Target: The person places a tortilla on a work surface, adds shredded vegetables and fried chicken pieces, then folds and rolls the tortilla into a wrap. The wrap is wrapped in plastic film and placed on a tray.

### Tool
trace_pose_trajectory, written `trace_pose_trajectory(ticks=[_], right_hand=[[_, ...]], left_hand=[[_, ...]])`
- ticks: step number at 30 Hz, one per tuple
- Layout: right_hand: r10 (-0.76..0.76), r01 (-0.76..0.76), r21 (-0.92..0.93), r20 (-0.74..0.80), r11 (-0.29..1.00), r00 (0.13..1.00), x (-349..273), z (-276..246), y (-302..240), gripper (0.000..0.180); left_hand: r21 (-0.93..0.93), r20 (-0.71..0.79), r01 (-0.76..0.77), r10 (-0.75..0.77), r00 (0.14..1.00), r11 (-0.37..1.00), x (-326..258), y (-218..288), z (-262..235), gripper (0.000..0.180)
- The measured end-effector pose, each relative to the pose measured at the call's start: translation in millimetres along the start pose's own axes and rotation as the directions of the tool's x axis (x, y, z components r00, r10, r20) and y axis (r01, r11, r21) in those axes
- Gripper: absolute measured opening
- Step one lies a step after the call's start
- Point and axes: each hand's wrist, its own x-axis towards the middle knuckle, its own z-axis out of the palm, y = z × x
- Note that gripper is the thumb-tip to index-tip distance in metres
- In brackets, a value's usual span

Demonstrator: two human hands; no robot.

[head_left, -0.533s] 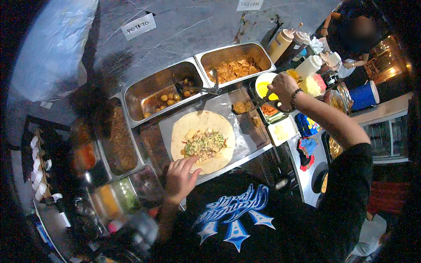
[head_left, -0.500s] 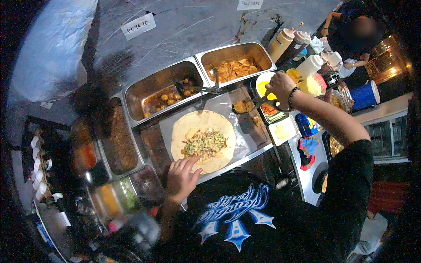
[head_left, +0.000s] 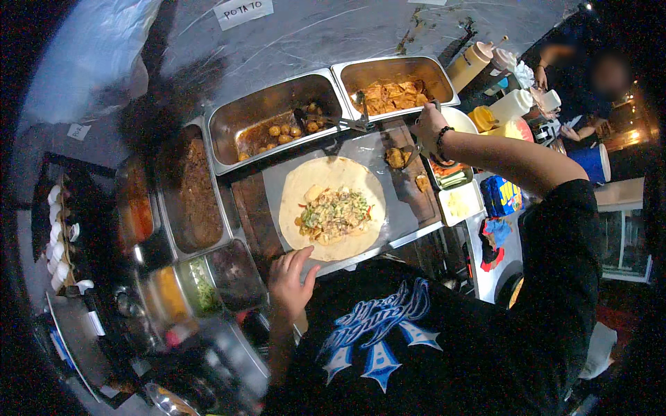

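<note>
A round flatbread lies on a sheet of pale paper, with a heap of chopped filling in its middle. My left hand rests by the flatbread's near left edge, fingers stretched and thumb apart, holding nothing. My right hand is closed at the far right of the board, beside a white bowl. A dark handle end shows above its fist and a bit of metal below, but the utensil's kind cannot be made out. Browned food pieces lie on the board below that hand.
Behind the board stand a metal pan of small potatoes and a pan of orange-brown slices with tongs. At left are a pan of brown minced food and topping tubs. Squeeze bottles stand far right, near another person.
The whole view has shifted. My left fingertips have drawn back from the filling to the flatbread's near edge. My right hand has moved from over the yellow-filled bowl toward the board.
</note>
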Motion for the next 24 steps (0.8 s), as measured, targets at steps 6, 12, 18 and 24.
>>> trace_pose_trajectory(ticks=[6,12,18,24], right_hand=[[-0.082,0.098,0.061,-0.222,0.993,0.972,-39.4,-15.2,8.9,0.013],[-0.158,0.215,0.124,-0.36,0.969,0.92,-55.0,0.9,16.0,0.016],[-0.052,0.106,0.221,-0.236,0.969,0.97,-75.7,7.4,31.5,0.015],[0.016,0.005,0.25,-0.081,0.968,0.997,-85.5,11.2,60.2,0.07]], left_hand=[[-0.024,0.006,0.025,-0.025,1.0,0.999,-1.6,-5.2,-0.2,0.039],[-0.01,0.047,-0.043,0.043,0.998,0.999,4.2,-10.5,-0.6,0.043],[0.115,0.105,-0.109,0.097,0.99,0.987,14.4,-5.9,-8.4,0.044],[0.146,0.144,-0.096,0.075,0.987,0.985,22.7,3.3,-13.4,0.042]])
